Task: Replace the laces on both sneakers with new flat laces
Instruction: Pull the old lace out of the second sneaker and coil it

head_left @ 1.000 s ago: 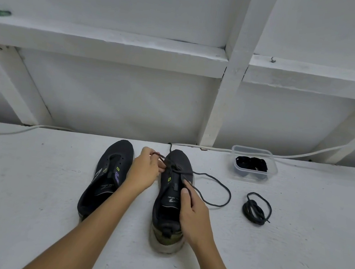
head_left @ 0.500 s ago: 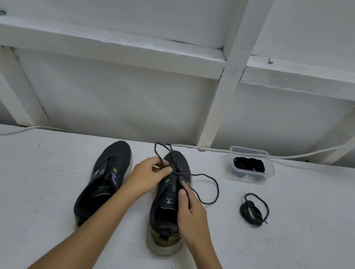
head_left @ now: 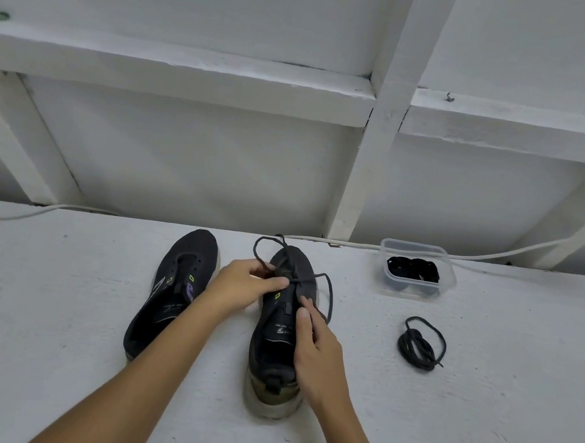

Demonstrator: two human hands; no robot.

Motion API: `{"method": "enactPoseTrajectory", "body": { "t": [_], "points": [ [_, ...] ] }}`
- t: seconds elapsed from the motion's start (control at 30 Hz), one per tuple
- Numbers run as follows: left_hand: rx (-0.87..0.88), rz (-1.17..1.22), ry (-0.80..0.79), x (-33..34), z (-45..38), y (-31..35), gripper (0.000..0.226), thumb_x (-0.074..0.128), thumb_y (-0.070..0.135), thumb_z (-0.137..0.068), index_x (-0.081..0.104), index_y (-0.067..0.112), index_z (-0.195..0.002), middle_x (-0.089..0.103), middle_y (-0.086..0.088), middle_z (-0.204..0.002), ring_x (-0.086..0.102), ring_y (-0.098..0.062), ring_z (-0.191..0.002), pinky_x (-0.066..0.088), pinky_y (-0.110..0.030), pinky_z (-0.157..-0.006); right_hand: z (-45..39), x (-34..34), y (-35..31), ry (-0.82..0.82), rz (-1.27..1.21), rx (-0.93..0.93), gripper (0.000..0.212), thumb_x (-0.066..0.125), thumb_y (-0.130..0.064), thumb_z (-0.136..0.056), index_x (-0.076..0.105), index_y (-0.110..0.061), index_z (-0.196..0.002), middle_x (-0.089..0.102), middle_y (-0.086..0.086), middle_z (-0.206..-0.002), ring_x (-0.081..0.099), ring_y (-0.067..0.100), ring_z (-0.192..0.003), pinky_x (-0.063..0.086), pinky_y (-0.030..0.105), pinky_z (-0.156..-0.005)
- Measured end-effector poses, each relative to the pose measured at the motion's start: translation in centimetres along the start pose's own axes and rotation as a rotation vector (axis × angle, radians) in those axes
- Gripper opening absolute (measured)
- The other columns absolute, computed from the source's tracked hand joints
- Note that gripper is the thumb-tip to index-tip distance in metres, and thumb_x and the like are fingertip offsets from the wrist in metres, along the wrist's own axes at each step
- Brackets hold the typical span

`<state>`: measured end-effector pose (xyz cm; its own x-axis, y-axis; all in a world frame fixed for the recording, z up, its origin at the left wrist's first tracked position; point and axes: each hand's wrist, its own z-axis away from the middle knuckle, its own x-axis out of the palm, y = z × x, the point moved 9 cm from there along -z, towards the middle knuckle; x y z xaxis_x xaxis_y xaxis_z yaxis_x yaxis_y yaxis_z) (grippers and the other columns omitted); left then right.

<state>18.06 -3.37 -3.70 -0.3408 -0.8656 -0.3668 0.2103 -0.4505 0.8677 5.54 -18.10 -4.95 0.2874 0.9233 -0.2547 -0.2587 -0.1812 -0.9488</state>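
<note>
A person works a dark lace through the right-hand sneaker on a white worktop, with both bare hands on it.

The left hand [head_left: 245,288] pinches the lace [head_left: 326,292] at the lowest eyelets near the toe, fingers curled round it, while the right hand [head_left: 316,354] rests on the shoe's side with its straight fingers pressing the tongue. This right sneaker [head_left: 280,333] stands near the middle of the worktop, toe to the far edge; loose lace loops over the toe and out to the right. The left sneaker [head_left: 173,294] just beside it has bare eyelets. A coiled lace [head_left: 420,344] lies apart to the right, and a clear tub [head_left: 414,271] of dark laces sits by the far edge. Whether this lace is going in or coming out I cannot tell. The next move likely calls for holding the shoe firm and drawing the lace through without twisting.
</note>
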Motion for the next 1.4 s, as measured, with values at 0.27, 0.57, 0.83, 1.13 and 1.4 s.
{"method": "enactPoseTrajectory", "body": {
  "t": [0.27, 0.57, 0.83, 1.13, 1.4],
  "points": [
    [0.131, 0.267, 0.366, -2.5, 0.4, 1.3, 0.015, 0.060, 0.032, -0.098, 0.060, 0.020, -0.089, 0.073, 0.002, -0.088, 0.074, -0.015, -0.074, 0.055, -0.030, -0.073, 0.1, 0.0, 0.0, -0.010, 0.014, -0.003, 0.040, 0.042, -0.044, -0.106, 0.054, -0.036, -0.144, 0.053, -0.024, -0.133, 0.046, -0.028, -0.104, 0.033, -0.009, -0.078],
    [0.069, 0.027, 0.121, -0.3, 0.0, -0.1, 0.016, 0.077, 0.037, -0.085, 0.075, 0.024, -0.093, 0.075, 0.013, -0.094, 0.068, -0.005, -0.091, 0.052, -0.024, -0.082, 0.0, 0.1, 0.0, -0.010, 0.017, -0.007, 0.041, 0.041, -0.045, -0.106, 0.053, -0.036, -0.145, 0.052, -0.028, -0.131, 0.043, -0.032, -0.102, 0.031, -0.009, -0.080],
    [-0.006, 0.185, 0.415, -1.6, 0.9, -0.2, 0.025, 0.046, 0.037, -0.103, 0.057, 0.014, -0.102, 0.068, 0.000, -0.096, 0.069, -0.016, -0.084, 0.056, -0.037, -0.076, 0.0, 0.1, 0.1, -0.009, 0.029, -0.009, 0.041, 0.041, -0.043, -0.107, 0.053, -0.035, -0.145, 0.052, -0.027, -0.131, 0.040, -0.037, -0.100, 0.030, -0.010, -0.079],
    [0.143, 0.062, 0.411, -1.7, 1.5, 0.6, 0.020, 0.048, 0.026, -0.104, 0.058, 0.011, -0.094, 0.074, 0.003, -0.078, 0.070, -0.017, -0.083, 0.051, -0.032, -0.081, 0.1, 0.2, 0.1, -0.005, 0.038, -0.005, 0.041, 0.040, -0.044, -0.107, 0.053, -0.036, -0.145, 0.054, -0.026, -0.133, 0.042, -0.035, -0.102, 0.031, -0.009, -0.080],
    [0.105, 0.036, 0.152, 0.8, 0.8, -0.3, 0.011, 0.066, 0.035, -0.094, 0.068, 0.026, -0.100, 0.070, 0.014, -0.101, 0.064, -0.001, -0.091, 0.046, -0.014, -0.077, 0.0, 0.1, 0.1, -0.003, 0.027, 0.000, 0.041, 0.039, -0.045, -0.106, 0.055, -0.037, -0.143, 0.058, -0.027, -0.128, 0.044, -0.034, -0.102, 0.034, -0.007, -0.080]
  ]
}}
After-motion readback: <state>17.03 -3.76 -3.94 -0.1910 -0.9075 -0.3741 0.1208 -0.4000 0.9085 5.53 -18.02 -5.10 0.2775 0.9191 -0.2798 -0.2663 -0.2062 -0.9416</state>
